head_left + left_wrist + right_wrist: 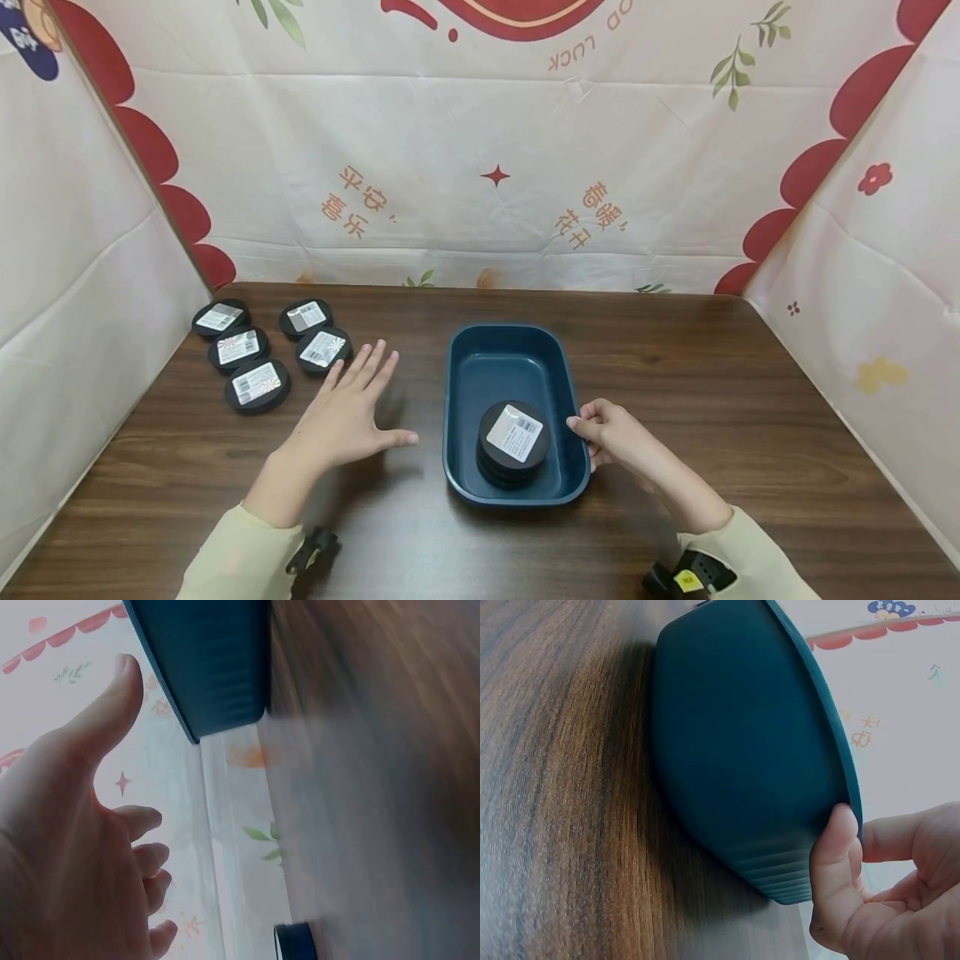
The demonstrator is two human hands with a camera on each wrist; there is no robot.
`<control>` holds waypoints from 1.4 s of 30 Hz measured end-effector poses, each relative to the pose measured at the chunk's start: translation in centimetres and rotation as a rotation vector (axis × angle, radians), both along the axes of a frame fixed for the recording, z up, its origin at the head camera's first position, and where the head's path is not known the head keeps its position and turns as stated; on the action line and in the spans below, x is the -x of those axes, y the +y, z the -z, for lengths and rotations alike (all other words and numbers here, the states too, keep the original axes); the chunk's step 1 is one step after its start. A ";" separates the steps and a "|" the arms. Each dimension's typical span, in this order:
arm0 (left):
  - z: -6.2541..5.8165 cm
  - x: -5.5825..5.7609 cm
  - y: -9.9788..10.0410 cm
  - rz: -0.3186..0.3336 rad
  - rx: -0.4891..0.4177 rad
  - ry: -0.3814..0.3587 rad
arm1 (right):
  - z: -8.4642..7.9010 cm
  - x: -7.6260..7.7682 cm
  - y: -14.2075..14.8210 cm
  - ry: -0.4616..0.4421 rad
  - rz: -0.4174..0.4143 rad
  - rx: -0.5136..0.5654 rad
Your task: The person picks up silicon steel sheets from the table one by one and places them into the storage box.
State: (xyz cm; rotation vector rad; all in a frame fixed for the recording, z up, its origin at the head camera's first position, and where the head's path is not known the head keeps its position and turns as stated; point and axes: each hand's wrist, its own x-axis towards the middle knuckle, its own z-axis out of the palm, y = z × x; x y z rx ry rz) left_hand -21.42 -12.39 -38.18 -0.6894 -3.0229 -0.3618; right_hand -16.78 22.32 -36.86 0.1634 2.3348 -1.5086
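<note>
A blue rectangular tray (502,375) stands on the table, with a stack of round black discs (516,437) in its near half; the top one bears a white barcode label. My right hand (618,437) pinches the tray's right rim between thumb and fingers, and the right wrist view shows this hand (885,900) at the edge of the tray (735,735). Left of the tray, my left hand (341,425) is spread and holds nothing. Its fingertips reach beside the nearest loose labelled black disc (324,350). In the left wrist view, the tray (210,667) lies beyond the thumb.
Several more black discs with white labels, among them one at the front (257,386) and one at the back (306,317), lie grouped on the left of the wooden table (675,375). Printed white cloth (465,167) walls in the back and both sides.
</note>
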 end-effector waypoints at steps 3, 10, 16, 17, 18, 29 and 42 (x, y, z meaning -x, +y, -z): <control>0.0 0.1 -0.6 -0.016 0.007 0.004 | 0.0 0.0 0.0 0.001 0.000 -0.003; 0.2 0.1 -1.9 -0.033 0.007 0.024 | -0.1 0.0 0.0 -0.004 0.003 -0.013; -0.1 0.1 -2.8 -0.052 0.003 0.044 | -0.1 0.0 0.0 -0.001 -0.006 -0.001; -0.1 0.1 -3.0 -0.057 -0.001 0.044 | 0.0 0.0 0.0 -0.001 -0.006 0.002; -0.2 0.1 -3.2 -0.063 -0.001 0.047 | 0.0 0.0 0.0 0.000 -0.008 0.004; 0.4 0.4 -5.8 -0.131 -0.026 0.066 | 0.3 0.1 0.2 -0.004 -0.001 0.003; 1.1 1.0 -8.3 -0.210 -0.107 0.086 | 0.3 0.2 0.1 -0.010 0.001 0.012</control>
